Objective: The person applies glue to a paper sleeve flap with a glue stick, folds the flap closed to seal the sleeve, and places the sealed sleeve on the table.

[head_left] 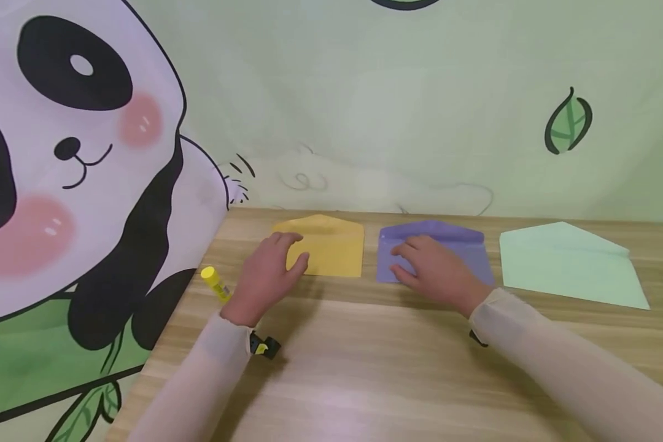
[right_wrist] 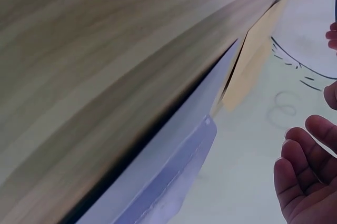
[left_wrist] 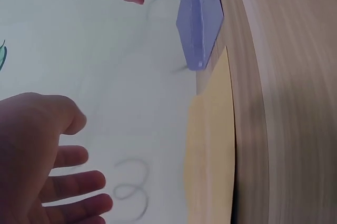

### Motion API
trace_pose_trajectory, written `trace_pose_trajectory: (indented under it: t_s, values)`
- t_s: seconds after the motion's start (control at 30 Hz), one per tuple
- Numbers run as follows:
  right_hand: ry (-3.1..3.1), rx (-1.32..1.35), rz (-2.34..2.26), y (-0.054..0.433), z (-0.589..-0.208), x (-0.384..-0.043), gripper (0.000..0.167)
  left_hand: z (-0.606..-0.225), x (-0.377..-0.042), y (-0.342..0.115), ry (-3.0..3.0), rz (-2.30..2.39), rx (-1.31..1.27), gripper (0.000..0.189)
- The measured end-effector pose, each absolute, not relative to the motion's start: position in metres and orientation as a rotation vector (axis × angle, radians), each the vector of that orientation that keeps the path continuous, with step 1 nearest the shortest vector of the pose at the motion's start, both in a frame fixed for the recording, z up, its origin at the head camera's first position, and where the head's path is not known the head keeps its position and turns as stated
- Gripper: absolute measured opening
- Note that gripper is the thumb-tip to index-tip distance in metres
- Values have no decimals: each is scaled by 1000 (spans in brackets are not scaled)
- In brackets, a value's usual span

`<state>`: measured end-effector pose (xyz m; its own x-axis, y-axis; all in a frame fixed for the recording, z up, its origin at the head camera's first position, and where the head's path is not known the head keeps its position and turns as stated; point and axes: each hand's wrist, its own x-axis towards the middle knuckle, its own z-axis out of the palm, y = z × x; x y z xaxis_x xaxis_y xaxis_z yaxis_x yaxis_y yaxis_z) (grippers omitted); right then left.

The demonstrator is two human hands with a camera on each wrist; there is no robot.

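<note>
Three envelopes lie in a row along the back of the table: a yellow envelope [head_left: 334,255] on the left, a purple envelope [head_left: 469,255] in the middle, a pale green envelope [head_left: 571,264] on the right. Their pointed flaps are at the back. My left hand [head_left: 267,273] hovers by the yellow envelope's left side, fingers loosely bent and holding nothing. Over the purple envelope is my right hand [head_left: 433,270], also holding nothing. Both wrist views show a gap between the near hand and the paper. A yellow glue stick [head_left: 217,283] stands left of my left hand, partly hidden by it.
The wooden table [head_left: 364,362] runs to a wall hanging [head_left: 364,123] with a printed panda and leaves just behind the envelopes. The table's left edge slants down beside the glue stick. Small dark cameras [head_left: 265,345] are strapped at the wrists.
</note>
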<state>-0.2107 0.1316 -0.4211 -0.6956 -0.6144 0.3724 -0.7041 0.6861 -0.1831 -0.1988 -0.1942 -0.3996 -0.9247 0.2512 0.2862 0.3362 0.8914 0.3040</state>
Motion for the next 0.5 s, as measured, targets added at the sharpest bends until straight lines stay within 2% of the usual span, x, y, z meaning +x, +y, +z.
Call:
trace_pose_trajectory:
  t_s: [0.5]
  values:
    - [-2606,1120,437,112,-425,-205,31,-387,-183,-238,-2735,-276,-371,37]
